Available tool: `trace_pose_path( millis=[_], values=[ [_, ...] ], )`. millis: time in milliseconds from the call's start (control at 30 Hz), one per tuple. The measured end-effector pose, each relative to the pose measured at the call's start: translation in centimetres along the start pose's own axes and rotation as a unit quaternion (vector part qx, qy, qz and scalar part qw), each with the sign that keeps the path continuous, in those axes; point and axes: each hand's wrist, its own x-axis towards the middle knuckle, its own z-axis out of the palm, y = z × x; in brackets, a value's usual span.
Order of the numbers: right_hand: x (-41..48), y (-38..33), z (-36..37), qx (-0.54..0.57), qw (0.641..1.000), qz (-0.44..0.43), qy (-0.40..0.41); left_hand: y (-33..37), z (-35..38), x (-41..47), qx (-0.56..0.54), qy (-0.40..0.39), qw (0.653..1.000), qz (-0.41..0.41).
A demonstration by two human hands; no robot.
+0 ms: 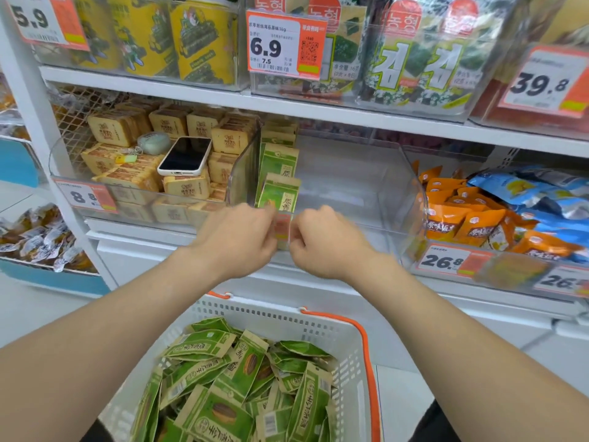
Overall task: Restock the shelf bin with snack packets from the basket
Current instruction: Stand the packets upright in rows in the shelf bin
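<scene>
A clear shelf bin point(411, 186) sits on the middle shelf, mostly bare inside. At its left side stand two green snack packets, one at the front point(280, 194) and one behind it point(278, 161). My left hand point(237, 240) and my right hand point(322, 244) meet at the bin's front left, fingers curled, pinching the lower part of the front packet from either side. A blurred orange patch shows between the hands. Below, a white basket point(318, 323) with orange handles holds several more green packets point(242, 378).
A phone point(186, 156) and a small pouch lie on tan packets in the bin to the left point(134, 183). Orange packets point(462, 215) and blue packets point(535, 193) fill the bin to the right. The upper shelf edge point(318, 110) overhangs the bins.
</scene>
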Motion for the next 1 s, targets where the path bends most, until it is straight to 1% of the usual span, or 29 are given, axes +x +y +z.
trace_pose_path(
  millis=[67, 133, 233, 300, 400, 500, 600, 667, 733, 800, 900, 1000],
  values=[
    [-1.7, 0.4, 1.3, -0.039, 0.992, -0.004, -0.121, 1.1, 1.3, -1.7, 0.036, -0.113, 0.993, 0.005],
    [-3.2, 0.8, 3.2, -0.069, 0.973, -0.004, -0.221, 2.3, 2.9, -3.3, 0.078, -0.213, 0.973, 0.038],
    [-5.2, 1.0, 6.2, -0.087, 0.945, -0.001, -0.316, 3.7, 5.2, -5.4, 0.084, -0.317, 0.941, 0.083],
    [-6.4, 1.0, 7.7, -0.094, 0.933, -0.014, -0.346, 4.6, 7.0, -6.8, 0.096, -0.369, 0.918, 0.109],
    [-8.2, 0.6, 9.2, -0.106, 0.922, -0.037, -0.369, 5.9, 9.8, -8.8, 0.097, -0.434, 0.886, 0.134],
    [-9.7, 0.1, 10.7, -0.121, 0.920, -0.050, -0.369, 7.1, 12.5, -10.9, 0.096, -0.484, 0.857, 0.145],
    [-10.7, 0.5, 11.6, -0.123, 0.918, -0.058, -0.372, 8.3, 15.2, -12.7, 0.054, -0.545, 0.825, 0.138],
    [-11.0, 0.8, 11.6, -0.127, 0.920, -0.054, -0.367, 9.4, 16.5, -13.1, -0.006, -0.585, 0.804, 0.102],
    [-11.1, 1.1, 11.5, -0.116, 0.923, -0.041, -0.365, 10.8, 17.5, -13.2, -0.074, -0.620, 0.780, 0.035],
    [-11.0, 1.5, 11.2, -0.111, 0.924, -0.041, -0.363, 11.7, 18.3, -13.5, -0.119, -0.631, 0.767, -0.010],
    [-10.8, 2.0, 10.7, -0.096, 0.927, -0.044, -0.359, 12.4, 19.1, -14.2, -0.176, -0.609, 0.772, -0.052],
    [-10.8, 2.5, 10.3, -0.070, 0.932, -0.033, -0.355, 12.6, 19.4, -14.3, -0.251, -0.584, 0.767, -0.091]
  ],
)
